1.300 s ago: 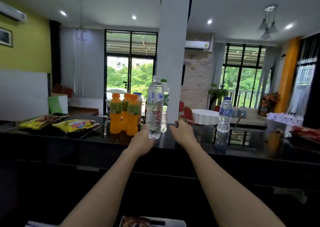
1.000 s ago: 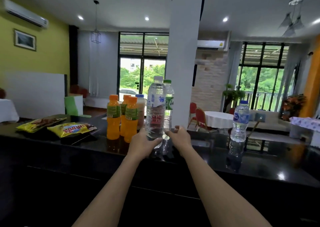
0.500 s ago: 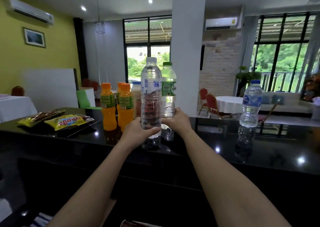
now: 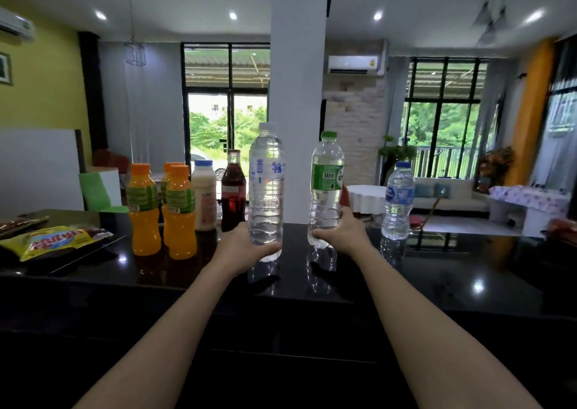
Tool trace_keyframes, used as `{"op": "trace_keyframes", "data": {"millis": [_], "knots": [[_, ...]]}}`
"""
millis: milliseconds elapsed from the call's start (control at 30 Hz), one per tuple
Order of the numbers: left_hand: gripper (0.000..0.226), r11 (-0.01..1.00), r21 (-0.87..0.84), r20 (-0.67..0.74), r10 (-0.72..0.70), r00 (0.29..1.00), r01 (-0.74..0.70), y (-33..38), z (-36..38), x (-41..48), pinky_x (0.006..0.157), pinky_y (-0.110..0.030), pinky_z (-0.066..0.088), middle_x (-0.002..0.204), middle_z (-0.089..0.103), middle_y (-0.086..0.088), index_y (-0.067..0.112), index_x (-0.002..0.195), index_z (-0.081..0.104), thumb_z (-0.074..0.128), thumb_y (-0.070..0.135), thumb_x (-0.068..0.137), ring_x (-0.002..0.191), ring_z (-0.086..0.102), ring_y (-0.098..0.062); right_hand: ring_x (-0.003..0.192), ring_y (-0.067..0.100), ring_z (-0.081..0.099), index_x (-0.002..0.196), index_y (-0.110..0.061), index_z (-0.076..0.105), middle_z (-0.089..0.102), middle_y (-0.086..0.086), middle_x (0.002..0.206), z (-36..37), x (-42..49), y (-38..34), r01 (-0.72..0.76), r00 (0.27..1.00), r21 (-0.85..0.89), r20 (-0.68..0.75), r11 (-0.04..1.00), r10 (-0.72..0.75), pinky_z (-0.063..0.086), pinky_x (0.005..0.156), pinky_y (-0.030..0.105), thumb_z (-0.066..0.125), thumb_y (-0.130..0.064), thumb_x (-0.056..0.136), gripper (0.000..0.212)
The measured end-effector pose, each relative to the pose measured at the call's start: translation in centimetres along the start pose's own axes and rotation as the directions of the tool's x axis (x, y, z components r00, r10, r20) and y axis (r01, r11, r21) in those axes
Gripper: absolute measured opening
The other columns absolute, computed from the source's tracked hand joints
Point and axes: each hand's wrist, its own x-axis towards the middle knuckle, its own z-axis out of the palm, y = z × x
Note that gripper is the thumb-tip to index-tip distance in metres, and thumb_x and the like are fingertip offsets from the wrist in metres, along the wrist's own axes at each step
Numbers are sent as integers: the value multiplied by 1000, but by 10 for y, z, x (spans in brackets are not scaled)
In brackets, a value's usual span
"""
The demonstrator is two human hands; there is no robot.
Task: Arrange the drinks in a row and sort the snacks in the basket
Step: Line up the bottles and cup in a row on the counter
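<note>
Tall clear water bottle (image 4: 265, 190) upright mid-table, left hand (image 4: 245, 248) fingers (image 4: 270, 249) wrapped round its lower body. Green-label bottle (image 4: 326, 190) near it, right hand (image 4: 342, 232) grasping it low too. Cannot tell if the bases touch the table (image 4: 452, 271). Both look full: heavyish, thin ribbed plastic, squashy, slick, so a low-to-mid grip seems best. Blue-cap bottle (image 4: 397, 202) to the right, orange juices (image 4: 143, 209) left, snack bags (image 4: 56, 240) far left.
</note>
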Motion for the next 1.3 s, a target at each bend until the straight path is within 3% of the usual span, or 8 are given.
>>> {"op": "trace_keyframes", "data": {"millis": [133,233,433,533,800,967,1100,1300], "knots": [[56,1000,5,25,21,999,-21,16,26,18,84,-24,47,112,67,7,22,120,57,75,49,73,101,62,-13,115,27,54,140,-14,33,53,8,130,-21,7,16,-2,1000,-24,-24,1000,2,43,92,32,78,-31,73,82],[61,1000,29,29,8,1000,-9,23,47,39,83,-28,49,113,68,6,24,118,59,75,56,68,101,63,-15,99,22,53,135,-13,37,54,8,123,-35,15,28,-22,999,-18,-39,1000,22,46,87,32,78,-29,74,75],[86,996,78,24,-33,999,31,23,89,94,85,-40,54,107,69,2,27,112,59,61,76,41,99,63,-22,94,18,47,138,-12,36,54,10,129,-52,30,47,-21,999,-31,-34,999,20,37,80,26,74,-26,80,71],[78,994,104,52,-38,998,33,36,101,111,87,-38,53,110,68,-2,23,116,59,68,71,55,100,63,-25,101,22,50,141,-11,33,53,11,131,-56,41,54,-6,1000,-44,-25,999,5,35,80,24,71,-28,83,71],[70,996,73,73,-53,996,47,47,123,146,88,-36,51,120,65,-7,17,124,56,74,54,68,106,61,-28,80,13,51,124,-13,45,59,5,108,-45,61,62,-7,997,-69,-73,998,2,35,55,20,69,-29,80,53],[68,998,46,125,40,991,-46,39,119,144,88,-33,44,124,61,-6,10,130,49,65,52,80,110,57,-27,109,27,55,133,-5,41,55,10,120,-39,61,60,-43,980,-233,-201,972,-5,48,84,32,76,-52,68,88],[36,994,-30,175,106,979,-103,40,111,138,81,-24,41,105,66,-4,8,116,62,67,25,84,96,60,-20,78,20,54,106,-1,58,57,5,89,-36,62,58,-112,969,-269,-244,957,44,41,63,27,77,-48,69,63],[48,991,51,146,114,983,-122,39,114,138,94,-33,46,119,65,-8,12,120,60,71,36,80,109,60,-26,82,24,57,103,-4,56,61,9,94,-34,62,57,-124,963,-211,-262,970,66,44,65,30,78,-39,73,50]]}}
